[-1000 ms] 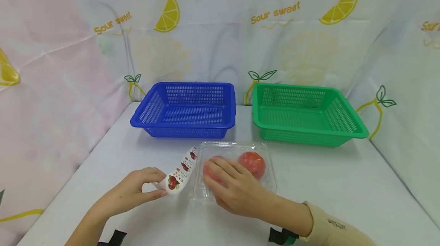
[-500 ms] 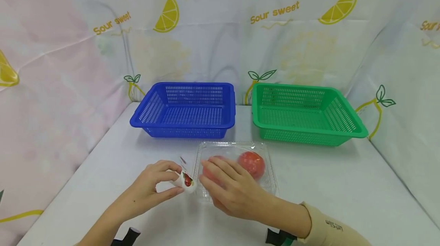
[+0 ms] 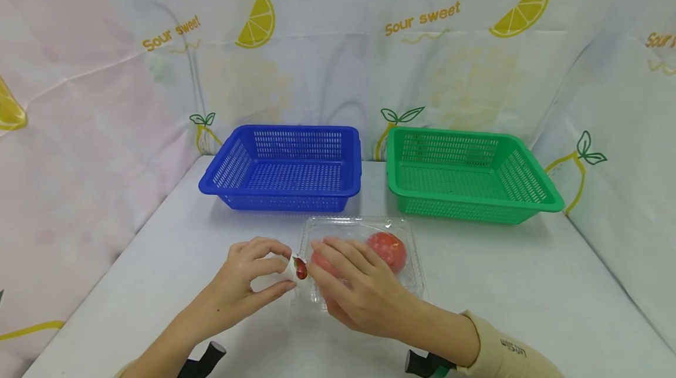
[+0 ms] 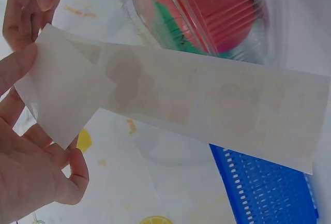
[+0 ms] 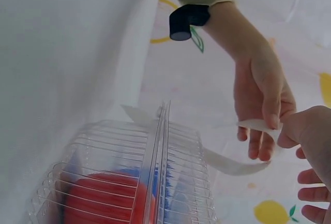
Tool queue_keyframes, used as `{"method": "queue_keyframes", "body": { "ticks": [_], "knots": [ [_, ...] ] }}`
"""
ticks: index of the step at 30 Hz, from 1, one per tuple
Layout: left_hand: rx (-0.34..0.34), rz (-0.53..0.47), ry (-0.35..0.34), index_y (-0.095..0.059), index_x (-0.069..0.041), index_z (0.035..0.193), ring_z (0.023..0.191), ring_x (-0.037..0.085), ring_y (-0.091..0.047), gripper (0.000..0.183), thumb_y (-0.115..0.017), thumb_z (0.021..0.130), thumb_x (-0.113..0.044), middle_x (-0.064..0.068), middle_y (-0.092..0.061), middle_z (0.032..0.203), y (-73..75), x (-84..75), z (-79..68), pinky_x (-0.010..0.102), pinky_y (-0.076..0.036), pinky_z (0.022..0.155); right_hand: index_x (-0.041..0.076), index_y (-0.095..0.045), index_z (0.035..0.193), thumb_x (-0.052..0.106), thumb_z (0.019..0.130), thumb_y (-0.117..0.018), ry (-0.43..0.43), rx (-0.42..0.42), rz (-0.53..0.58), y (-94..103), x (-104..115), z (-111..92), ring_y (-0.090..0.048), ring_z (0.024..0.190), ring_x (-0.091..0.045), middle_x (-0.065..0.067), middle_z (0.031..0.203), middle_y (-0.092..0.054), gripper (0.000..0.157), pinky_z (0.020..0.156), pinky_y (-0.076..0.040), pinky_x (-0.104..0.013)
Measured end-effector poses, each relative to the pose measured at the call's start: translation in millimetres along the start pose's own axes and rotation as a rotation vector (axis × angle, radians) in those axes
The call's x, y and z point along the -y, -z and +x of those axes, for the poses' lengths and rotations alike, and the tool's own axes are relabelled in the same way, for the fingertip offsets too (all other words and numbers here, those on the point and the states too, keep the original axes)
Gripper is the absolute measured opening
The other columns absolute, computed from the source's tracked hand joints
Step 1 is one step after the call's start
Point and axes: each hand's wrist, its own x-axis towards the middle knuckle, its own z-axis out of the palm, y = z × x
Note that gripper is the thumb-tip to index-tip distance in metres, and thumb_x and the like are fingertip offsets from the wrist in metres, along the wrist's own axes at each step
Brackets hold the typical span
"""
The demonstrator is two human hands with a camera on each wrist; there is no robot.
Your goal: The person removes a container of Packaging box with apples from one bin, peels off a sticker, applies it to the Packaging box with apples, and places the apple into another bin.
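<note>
A white strip of stickers printed with red fruit hangs from my left hand, which pinches it near one end between thumb and fingers. That end bends over; the pale back of the strip faces the left wrist view. My right hand meets the strip's edge, thumb and fingertips at the sticker. Part of that contact is hidden by the fingers. Below and behind the right hand stands a clear plastic clamshell box, closed, with two red round fruits inside. One fruit shows well; the other is partly covered by the hand.
Behind the box, a blue basket stands at left and a green basket at right. Their insides show nothing. A white table lies under all of it, with printed cloth hanging at the back and sides.
My left hand has carried the sticker strip rightward to the right hand's fingertips. The strip's printed face has turned and shows less. The right hand has hardly moved; box and baskets are unchanged.
</note>
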Motion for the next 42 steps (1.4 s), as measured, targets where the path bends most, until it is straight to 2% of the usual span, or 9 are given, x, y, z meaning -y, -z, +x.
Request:
{"method": "queue_keyframes", "body": {
  "ticks": [6, 13, 17, 23, 31, 37, 42],
  "knots": [
    [-0.036, 0.006, -0.058, -0.066, -0.023, 0.084, 0.096, 0.014, -0.055, 0.015, -0.075, 0.075, -0.015, -0.004, -0.063, 0.105, -1.9, -4.0, 7.6, 0.033, -0.031, 0.081, 0.003, -0.056, 0.116, 0.019, 0.087, -0.042, -0.008, -0.034, 0.011, 1.7, -1, 1, -0.05, 0.113, -0.03, -0.017, 0.123, -0.053, 0.035, 0.093, -0.04, -0.04],
    [-0.081, 0.001, -0.1, -0.068, -0.021, 0.088, 0.091, 0.013, -0.057, 0.012, -0.073, 0.078, -0.019, -0.006, -0.063, 0.098, -2.0, -7.7, 15.7, 0.032, -0.033, 0.078, 0.002, -0.054, 0.116, 0.026, 0.09, -0.046, -0.033, -0.021, 0.031, 0.7, -1, -1, -0.049, 0.114, -0.029, -0.016, 0.126, -0.052, 0.037, 0.094, -0.039, -0.04],
    [-0.096, 0.002, -0.124, -0.068, -0.02, 0.086, 0.09, 0.014, -0.057, 0.007, -0.07, 0.081, -0.023, -0.005, -0.063, 0.096, -2.1, -9.0, 19.1, 0.032, -0.034, 0.077, 0.001, -0.055, 0.116, 0.026, 0.088, -0.048, -0.036, -0.04, 0.023, 0.1, -2, 0, -0.05, 0.113, -0.029, -0.017, 0.125, -0.052, 0.037, 0.092, -0.04, -0.04],
    [-0.071, -0.009, -0.107, -0.064, -0.018, 0.078, 0.09, 0.012, -0.055, 0.029, -0.051, 0.09, -0.042, -0.007, -0.061, 0.093, -3.8, -10.7, 22.0, 0.031, -0.035, 0.078, 0.001, -0.054, 0.115, 0.026, 0.089, -0.048, -0.042, -0.05, 0.032, 0.3, -2, 1, -0.05, 0.112, -0.03, -0.019, 0.126, -0.05, 0.036, 0.092, -0.041, -0.039],
    [-0.079, -0.027, -0.144, -0.064, -0.016, 0.079, 0.089, 0.011, -0.054, 0.03, -0.051, 0.09, -0.04, -0.006, -0.059, 0.092, -5.7, -11.2, 26.4, 0.031, -0.035, 0.075, 0.0, -0.053, 0.114, 0.025, 0.089, -0.05, -0.031, -0.094, 0.058, 0.9, -3, 4, -0.052, 0.104, -0.03, -0.023, 0.126, -0.048, 0.036, 0.088, -0.043, -0.038],
    [-0.09, -0.03, -0.182, -0.065, -0.015, 0.081, 0.087, 0.011, -0.054, 0.027, -0.052, 0.089, -0.037, -0.006, -0.06, 0.091, -6.5, -12.1, 29.4, 0.028, -0.033, 0.072, -0.001, -0.052, 0.115, 0.023, 0.089, -0.05, -0.035, -0.097, 0.077, 1.2, -2, 3, -0.052, 0.105, -0.031, -0.024, 0.126, -0.047, 0.035, 0.089, -0.043, -0.039],
    [-0.087, -0.017, -0.167, -0.065, -0.015, 0.079, 0.088, 0.01, -0.053, 0.026, -0.054, 0.087, -0.037, -0.008, -0.06, 0.089, -6.8, -12.2, 30.0, 0.026, -0.032, 0.068, -0.001, -0.053, 0.115, 0.022, 0.089, -0.05, -0.043, -0.092, 0.091, 1.0, -1, 3, -0.051, 0.106, -0.031, -0.024, 0.127, -0.045, 0.035, 0.09, -0.043, -0.038]
  ]
}}
